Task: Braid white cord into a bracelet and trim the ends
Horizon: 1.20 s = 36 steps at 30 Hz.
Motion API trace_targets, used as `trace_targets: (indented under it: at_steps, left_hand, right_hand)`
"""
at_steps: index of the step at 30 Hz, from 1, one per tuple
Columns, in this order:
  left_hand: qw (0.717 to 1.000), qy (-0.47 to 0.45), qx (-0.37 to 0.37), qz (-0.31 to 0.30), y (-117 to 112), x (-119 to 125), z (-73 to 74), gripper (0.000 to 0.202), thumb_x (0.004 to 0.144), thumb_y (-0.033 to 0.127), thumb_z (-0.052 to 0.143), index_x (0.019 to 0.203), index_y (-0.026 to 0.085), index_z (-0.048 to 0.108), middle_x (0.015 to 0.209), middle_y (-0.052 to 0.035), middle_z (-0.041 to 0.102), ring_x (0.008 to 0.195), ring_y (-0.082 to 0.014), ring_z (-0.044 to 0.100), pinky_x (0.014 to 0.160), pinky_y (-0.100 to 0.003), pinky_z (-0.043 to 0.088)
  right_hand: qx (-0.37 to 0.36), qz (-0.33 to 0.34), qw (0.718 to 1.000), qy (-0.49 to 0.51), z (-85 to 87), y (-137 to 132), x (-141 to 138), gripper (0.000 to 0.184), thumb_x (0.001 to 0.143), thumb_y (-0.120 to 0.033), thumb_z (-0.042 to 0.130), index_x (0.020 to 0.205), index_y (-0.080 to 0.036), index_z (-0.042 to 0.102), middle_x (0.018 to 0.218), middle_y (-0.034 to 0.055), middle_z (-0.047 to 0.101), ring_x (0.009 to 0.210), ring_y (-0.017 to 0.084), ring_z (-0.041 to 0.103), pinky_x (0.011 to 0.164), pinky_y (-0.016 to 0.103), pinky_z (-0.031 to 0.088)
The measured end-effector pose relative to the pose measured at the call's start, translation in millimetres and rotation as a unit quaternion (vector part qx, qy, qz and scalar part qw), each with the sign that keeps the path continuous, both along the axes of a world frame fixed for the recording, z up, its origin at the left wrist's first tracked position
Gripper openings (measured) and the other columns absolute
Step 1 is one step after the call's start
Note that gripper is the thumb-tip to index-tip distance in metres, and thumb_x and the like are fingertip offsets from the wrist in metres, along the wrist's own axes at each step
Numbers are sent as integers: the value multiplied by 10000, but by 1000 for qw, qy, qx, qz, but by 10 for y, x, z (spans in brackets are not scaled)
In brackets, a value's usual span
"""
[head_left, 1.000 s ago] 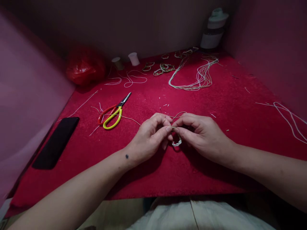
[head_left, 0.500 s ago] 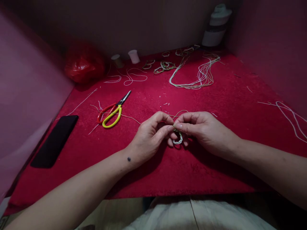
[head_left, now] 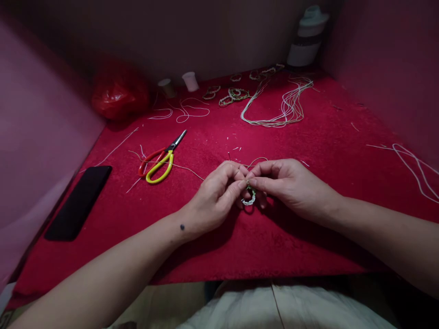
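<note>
Between my two hands hangs a small braided cord loop (head_left: 249, 200), white along the bottom and green near the top. My left hand (head_left: 222, 192) pinches the loop's top with thumb and forefinger. From the other side, my right hand (head_left: 281, 180) grips the same spot, its fingertips meeting those of the left. The fingers hide the exact point of the grip. A thin cord (head_left: 188, 170) runs out leftward from my left hand to the scissors (head_left: 160, 164), which have one red and one yellow handle. More thin cord (head_left: 258, 159) curves behind the fingertips.
On the red cloth (head_left: 206, 246) lie a black phone (head_left: 78, 203), finished braided loops (head_left: 235, 94) and a bundle of cords (head_left: 270, 122). Two thread spools (head_left: 190, 81), a red plastic bag (head_left: 120, 96) and a bottle (head_left: 307, 39) stand at the back. Loose white cord (head_left: 416, 169) is at right.
Both hands have shifted slightly left in view, still pinching the loop. The loop has turned a little, and more green shows at its top.
</note>
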<state>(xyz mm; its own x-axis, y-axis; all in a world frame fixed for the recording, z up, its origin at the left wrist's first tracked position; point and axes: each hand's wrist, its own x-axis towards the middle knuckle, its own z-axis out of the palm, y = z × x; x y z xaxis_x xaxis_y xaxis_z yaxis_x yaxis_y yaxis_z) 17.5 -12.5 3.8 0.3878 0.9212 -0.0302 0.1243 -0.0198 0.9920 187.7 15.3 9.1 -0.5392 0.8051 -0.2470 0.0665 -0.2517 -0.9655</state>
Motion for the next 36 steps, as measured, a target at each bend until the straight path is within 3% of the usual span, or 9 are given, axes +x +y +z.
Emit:
trace_targets:
  at_steps: [5, 12, 17, 22, 26, 31, 36]
  left_hand:
    - [997, -26, -72, -5, 24, -3, 33, 142, 913, 249, 507, 818, 163, 445, 777, -2, 548, 635, -100, 597, 596, -250, 497]
    - [997, -32, -65, -3, 19, -2, 28, 161, 904, 254, 519, 796, 167, 435, 762, 1, 566, 624, -103, 601, 589, -251, 490]
    - [997, -25, -73, -5, 19, -2, 32, 136, 908, 217, 492, 804, 174, 414, 710, 8, 578, 618, -113, 608, 598, -256, 488]
    - [995, -37, -88, -9, 8, 21, 45, 133, 905, 193, 483, 796, 175, 410, 712, 5, 585, 621, -109, 609, 620, -261, 498]
    - [995, -25, -90, 19, 18, 22, 64, 106, 896, 211, 511, 820, 161, 457, 713, 9, 570, 605, -91, 569, 573, -229, 476]
    - [993, 9, -53, 103, 57, -42, 139, 64, 859, 167, 568, 907, 133, 542, 631, 47, 538, 521, -42, 478, 504, -162, 406]
    - [993, 26, -82, 82, 51, -56, 239, 158, 807, 151, 635, 956, 124, 590, 633, 47, 569, 497, -40, 496, 481, -160, 407]
  right_hand:
    - [13, -15, 1000, 1, 5, -6, -9, 186, 700, -275, 751, 683, -137, 627, 599, 17, 649, 478, 83, 538, 479, 215, 421]
    - [27, -2, 999, 24, -67, -8, -1, 246, 721, -315, 760, 766, -140, 593, 668, 23, 666, 528, 104, 597, 496, 225, 479]
    - [83, -3, 995, 57, -91, -35, -5, 188, 814, -290, 684, 831, -174, 537, 674, -11, 657, 522, 95, 614, 476, 206, 479]
    - [156, -9, 988, 3, -86, -51, 20, 112, 855, -221, 621, 783, -169, 552, 636, -5, 640, 502, 86, 578, 481, 199, 471]
    - [192, -23, 980, -40, -62, -52, 38, 99, 859, -172, 581, 762, -167, 562, 647, 0, 636, 497, 87, 566, 468, 201, 455]
    - [196, -42, 979, -45, -20, -65, 46, 110, 856, -149, 577, 750, -172, 562, 569, -34, 589, 463, 77, 541, 451, 188, 432]
    - [209, -49, 976, -45, -24, -63, 46, 99, 855, -174, 585, 759, -177, 562, 581, -36, 597, 470, 83, 554, 458, 196, 433]
